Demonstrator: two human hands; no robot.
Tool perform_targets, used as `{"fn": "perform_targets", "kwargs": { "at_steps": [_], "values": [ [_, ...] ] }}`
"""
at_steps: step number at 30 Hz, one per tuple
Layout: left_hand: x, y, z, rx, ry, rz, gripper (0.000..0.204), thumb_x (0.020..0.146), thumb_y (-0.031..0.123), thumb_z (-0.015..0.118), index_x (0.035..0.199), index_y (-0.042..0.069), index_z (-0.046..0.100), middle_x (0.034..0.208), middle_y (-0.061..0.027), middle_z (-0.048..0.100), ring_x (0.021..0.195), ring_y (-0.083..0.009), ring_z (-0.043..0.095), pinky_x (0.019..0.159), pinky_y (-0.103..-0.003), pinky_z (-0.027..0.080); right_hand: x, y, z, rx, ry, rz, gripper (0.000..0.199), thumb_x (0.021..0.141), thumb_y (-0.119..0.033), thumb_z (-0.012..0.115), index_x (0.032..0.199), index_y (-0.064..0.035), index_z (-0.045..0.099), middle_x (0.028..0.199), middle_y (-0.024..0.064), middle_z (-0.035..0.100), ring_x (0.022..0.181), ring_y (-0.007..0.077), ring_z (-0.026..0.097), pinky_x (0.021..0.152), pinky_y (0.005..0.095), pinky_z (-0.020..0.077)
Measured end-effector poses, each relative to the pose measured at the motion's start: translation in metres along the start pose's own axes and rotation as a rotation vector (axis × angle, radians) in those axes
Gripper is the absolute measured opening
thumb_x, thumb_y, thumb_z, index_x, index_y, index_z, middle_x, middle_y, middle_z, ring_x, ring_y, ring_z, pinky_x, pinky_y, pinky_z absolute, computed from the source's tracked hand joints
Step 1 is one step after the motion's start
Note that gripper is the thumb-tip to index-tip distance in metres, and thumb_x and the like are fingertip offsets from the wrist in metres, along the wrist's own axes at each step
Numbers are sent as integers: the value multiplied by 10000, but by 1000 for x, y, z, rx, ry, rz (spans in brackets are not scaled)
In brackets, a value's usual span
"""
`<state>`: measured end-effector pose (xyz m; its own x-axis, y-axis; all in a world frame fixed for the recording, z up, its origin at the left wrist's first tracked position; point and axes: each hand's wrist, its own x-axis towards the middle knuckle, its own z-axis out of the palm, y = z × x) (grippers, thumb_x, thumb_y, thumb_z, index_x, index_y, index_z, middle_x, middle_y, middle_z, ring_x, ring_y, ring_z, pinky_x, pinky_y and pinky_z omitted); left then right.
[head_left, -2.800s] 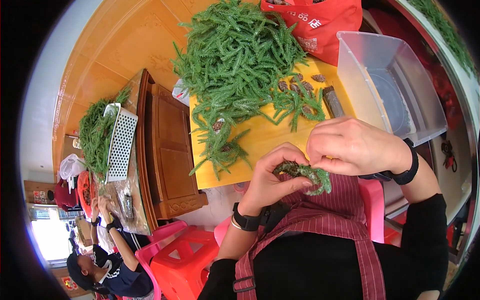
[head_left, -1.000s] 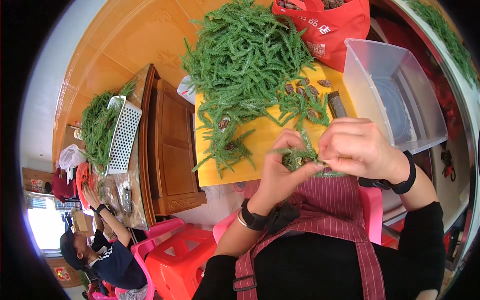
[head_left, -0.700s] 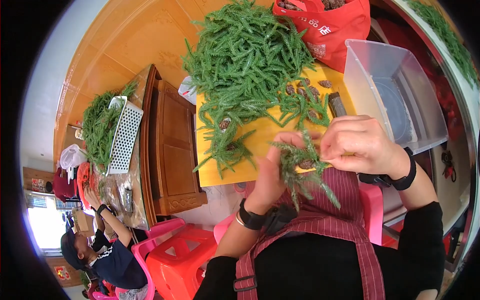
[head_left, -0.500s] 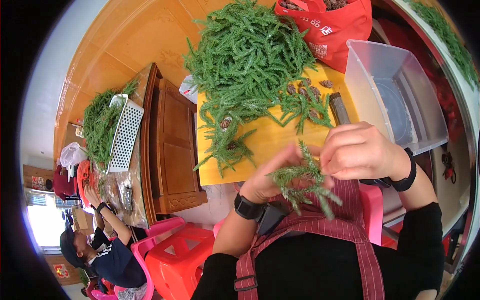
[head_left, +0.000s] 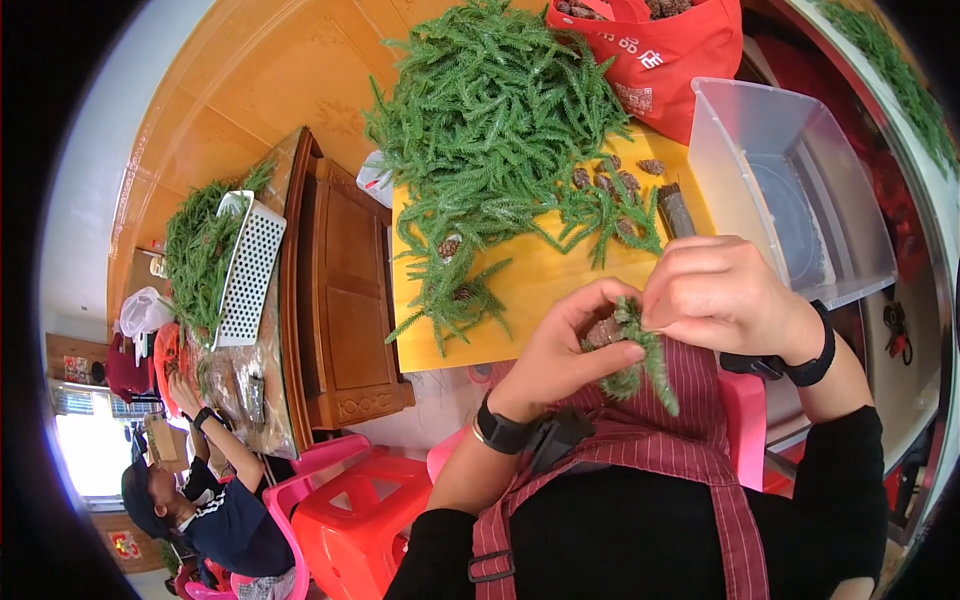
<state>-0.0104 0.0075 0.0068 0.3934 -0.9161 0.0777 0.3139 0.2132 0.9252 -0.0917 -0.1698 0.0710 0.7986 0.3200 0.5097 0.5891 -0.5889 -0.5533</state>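
At centre right of the frame, the left hand (head_left: 560,345) and right hand (head_left: 725,295) both pinch a green sprig (head_left: 640,355) with a small pinecone, just below the yellow table (head_left: 540,290) heaped with green branches (head_left: 490,120)

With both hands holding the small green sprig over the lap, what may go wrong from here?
1. The green sprig hangs over the striped apron, not the yellow table, so if the left hand or right hand loosens, it may drop onto the lap.
2. The big pile of sprigs reaches the table's left edge, so a nudge might push some off.
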Motion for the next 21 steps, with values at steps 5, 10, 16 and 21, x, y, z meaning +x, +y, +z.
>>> {"fn": "perform_targets", "kwargs": {
  "at_steps": [5,10,16,21],
  "values": [
    [4,-18,4,582,233,448,363,679,-19,704,980,21,505,948,-65,509,892,-180,510,792,-276,410,-2,3,3,-41,54,114,102,677,-25,668,683,-50,569,719,46,606,676,219,597,587,304,465],
    [2,-13,1,634,211,513,394,676,-31,710,995,15,484,971,-72,475,901,-164,482,803,-273,403,-3,5,5,55,68,146,92,692,-20,665,749,-44,597,752,65,622,696,228,605,613,308,476],
    [4,-16,2,511,286,527,400,591,-56,683,959,28,549,905,-90,533,839,-226,528,720,-298,430,-2,3,7,79,85,169,139,685,-11,673,805,-43,613,773,77,619,705,236,604,626,315,480],
    [3,-11,1,752,329,658,434,564,-55,698,971,55,593,902,-93,530,822,-229,538,687,-302,446,-2,2,8,63,90,163,161,676,-26,687,815,-45,608,775,72,614,702,231,599,621,310,479]
  ]
}}
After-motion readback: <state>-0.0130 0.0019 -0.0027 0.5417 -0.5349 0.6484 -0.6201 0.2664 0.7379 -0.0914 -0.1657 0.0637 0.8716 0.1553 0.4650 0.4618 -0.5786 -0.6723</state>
